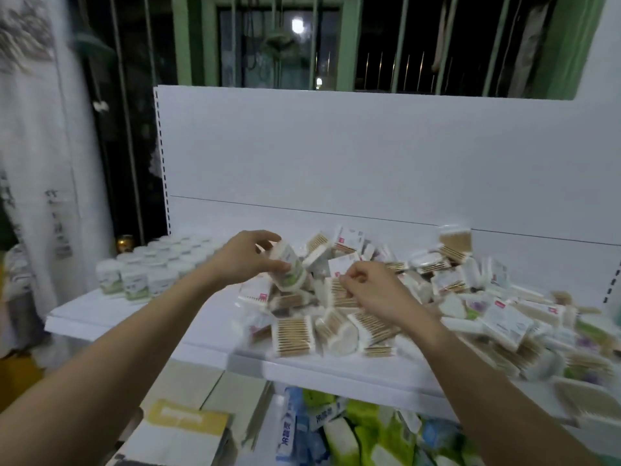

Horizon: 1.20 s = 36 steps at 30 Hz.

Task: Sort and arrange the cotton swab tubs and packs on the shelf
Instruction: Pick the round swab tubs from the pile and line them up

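My left hand grips a round cotton swab tub with a green and white label, held tilted just above the left edge of the heap. My right hand is lowered into the heap, its curled fingers pinching a clear pack of wooden-stick swabs. A big loose pile of swab packs covers the middle and right of the white shelf. Rows of matching tubs stand upright at the shelf's back left.
The white back panel rises behind the shelf. Below the front edge lie cardboard boxes and blue and green soft packs. A white hanging cloth is on the left. Bare shelf surface shows between the tubs and the heap.
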Each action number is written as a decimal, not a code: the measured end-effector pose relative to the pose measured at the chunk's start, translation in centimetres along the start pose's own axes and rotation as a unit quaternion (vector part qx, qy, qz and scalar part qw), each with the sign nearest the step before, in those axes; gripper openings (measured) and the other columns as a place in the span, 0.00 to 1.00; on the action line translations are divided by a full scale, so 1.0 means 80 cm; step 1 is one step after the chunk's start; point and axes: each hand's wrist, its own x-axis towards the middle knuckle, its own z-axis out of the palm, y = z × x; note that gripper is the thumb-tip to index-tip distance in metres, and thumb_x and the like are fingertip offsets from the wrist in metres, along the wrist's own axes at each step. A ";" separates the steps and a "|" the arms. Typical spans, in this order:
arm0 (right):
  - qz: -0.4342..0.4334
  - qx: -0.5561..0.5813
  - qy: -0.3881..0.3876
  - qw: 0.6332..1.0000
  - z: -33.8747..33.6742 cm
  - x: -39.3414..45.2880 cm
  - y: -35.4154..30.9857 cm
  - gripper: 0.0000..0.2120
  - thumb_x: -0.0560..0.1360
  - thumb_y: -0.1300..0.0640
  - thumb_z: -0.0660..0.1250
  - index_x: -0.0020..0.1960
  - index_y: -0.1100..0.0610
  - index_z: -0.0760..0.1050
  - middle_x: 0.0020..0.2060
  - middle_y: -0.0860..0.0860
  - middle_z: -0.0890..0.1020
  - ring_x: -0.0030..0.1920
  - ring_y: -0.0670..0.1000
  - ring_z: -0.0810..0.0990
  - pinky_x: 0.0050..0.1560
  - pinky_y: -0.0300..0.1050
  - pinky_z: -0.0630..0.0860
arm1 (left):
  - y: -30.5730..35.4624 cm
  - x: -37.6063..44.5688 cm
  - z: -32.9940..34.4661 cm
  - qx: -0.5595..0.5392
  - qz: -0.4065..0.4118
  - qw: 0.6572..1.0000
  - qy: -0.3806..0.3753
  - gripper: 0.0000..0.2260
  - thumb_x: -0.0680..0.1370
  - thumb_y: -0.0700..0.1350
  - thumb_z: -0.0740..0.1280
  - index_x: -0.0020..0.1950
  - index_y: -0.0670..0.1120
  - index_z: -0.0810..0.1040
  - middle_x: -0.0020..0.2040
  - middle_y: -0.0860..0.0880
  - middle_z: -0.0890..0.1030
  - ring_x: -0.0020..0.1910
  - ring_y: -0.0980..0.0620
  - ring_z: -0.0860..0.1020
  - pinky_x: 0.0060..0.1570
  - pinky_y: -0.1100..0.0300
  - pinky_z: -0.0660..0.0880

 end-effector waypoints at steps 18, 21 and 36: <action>0.069 -0.165 0.007 0.984 0.174 0.180 -0.080 0.09 0.79 0.47 0.63 0.45 0.51 0.77 0.38 0.49 0.82 0.38 0.50 0.77 0.41 0.47 0.73 | -0.211 0.178 -0.064 0.322 0.040 0.941 -0.101 0.26 0.72 0.42 0.71 0.70 0.47 0.72 0.66 0.47 0.74 0.64 0.47 0.73 0.57 0.59 0.71; 0.073 -0.173 0.007 0.982 0.182 0.184 -0.082 0.09 0.79 0.49 0.62 0.47 0.53 0.77 0.43 0.50 0.82 0.41 0.50 0.79 0.40 0.44 0.73 | -0.223 0.194 -0.052 0.344 0.044 0.932 -0.103 0.22 0.73 0.42 0.71 0.67 0.45 0.74 0.64 0.45 0.72 0.60 0.45 0.75 0.55 0.57 0.72; 0.038 -0.066 0.110 0.991 0.127 0.126 -0.040 0.11 0.77 0.51 0.67 0.38 0.54 0.75 0.34 0.51 0.79 0.36 0.51 0.76 0.44 0.53 0.76 | -0.113 0.137 -0.018 0.243 0.122 0.962 0.010 0.21 0.78 0.59 0.63 0.69 0.53 0.71 0.64 0.50 0.74 0.65 0.47 0.69 0.61 0.50 0.68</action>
